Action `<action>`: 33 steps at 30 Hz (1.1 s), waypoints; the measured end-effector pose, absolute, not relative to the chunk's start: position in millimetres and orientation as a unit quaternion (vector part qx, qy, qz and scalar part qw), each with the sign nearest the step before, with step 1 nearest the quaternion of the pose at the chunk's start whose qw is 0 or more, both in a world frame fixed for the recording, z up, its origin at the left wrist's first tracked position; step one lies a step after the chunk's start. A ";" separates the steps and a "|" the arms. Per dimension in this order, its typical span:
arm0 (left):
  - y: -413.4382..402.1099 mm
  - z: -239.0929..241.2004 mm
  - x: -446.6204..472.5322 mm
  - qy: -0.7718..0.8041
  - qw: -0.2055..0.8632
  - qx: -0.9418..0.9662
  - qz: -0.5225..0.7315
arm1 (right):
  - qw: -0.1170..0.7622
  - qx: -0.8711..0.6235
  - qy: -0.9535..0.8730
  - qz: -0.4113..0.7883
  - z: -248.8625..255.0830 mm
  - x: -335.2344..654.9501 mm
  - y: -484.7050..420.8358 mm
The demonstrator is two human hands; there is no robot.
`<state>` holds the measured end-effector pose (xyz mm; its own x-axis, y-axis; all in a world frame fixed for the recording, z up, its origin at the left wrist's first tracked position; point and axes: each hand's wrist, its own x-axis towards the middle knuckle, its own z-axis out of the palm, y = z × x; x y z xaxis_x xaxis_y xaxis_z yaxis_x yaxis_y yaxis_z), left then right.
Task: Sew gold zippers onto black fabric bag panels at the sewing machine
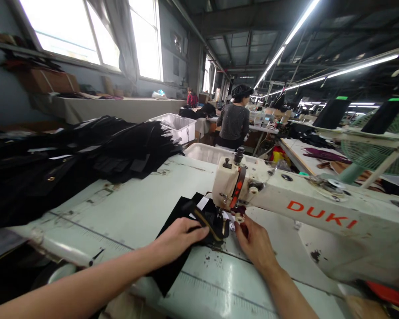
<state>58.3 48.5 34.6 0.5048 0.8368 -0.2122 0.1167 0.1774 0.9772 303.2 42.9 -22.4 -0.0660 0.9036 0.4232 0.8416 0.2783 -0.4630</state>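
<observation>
A black fabric piece (173, 266) lies on the pale green table, partly under the head of a white sewing machine (224, 181). My left hand (181, 232) is closed on a black zipper (208, 225) with a brass-coloured line, raised over the fabric and slightly blurred. White patches show on the cloth near the needle. At the right of the presser foot, my right hand (256, 243) has its thumb and fingers curled together beside a small pale round part (239, 218). Whatever those fingers grip is hidden.
A large heap of black garment pieces (119, 146) covers the table's far left. White plastic bins (176, 126) stand behind the table. A seated person (234, 119) works farther ahead. Black thread cones (332, 113) and a green fan (369, 150) are at right.
</observation>
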 end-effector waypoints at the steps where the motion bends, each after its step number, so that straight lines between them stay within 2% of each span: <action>1: 56.0 37.6 56.8 0.433 0.680 0.517 0.287 | 0.334 -0.596 -0.729 0.046 -21.2 302.9 42.7; 8: 83.2 50.9 51.5 0.438 0.786 0.343 0.270 | 0.356 -0.575 -0.735 0.046 -18.1 302.3 43.0; 14: 88.4 48.8 49.2 0.426 0.823 0.267 0.264 | 0.373 -0.549 -0.748 0.027 -17.1 300.8 39.2; 19: 90.3 47.1 47.0 0.414 0.833 0.259 0.258 | 0.405 -0.502 -0.764 0.022 -12.2 281.1 33.7; 26: 86.2 38.7 51.0 0.411 0.816 0.290 0.286 | 0.399 -0.501 -0.766 0.057 -5.9 257.8 37.2; 30: 84.2 31.3 52.8 0.407 0.817 0.292 0.286 | 0.420 -0.510 -0.745 0.096 14.3 257.6 8.4; 33: 84.4 28.4 50.6 0.399 0.823 0.285 0.286 | 0.443 -0.521 -0.726 0.072 43.1 289.2 -30.7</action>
<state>50.6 84.4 28.4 0.5177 0.6984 -0.4942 -0.2441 0.6742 0.6970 289.2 -30.7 43.1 -0.0637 0.8206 0.5680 0.6921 0.4464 -0.5672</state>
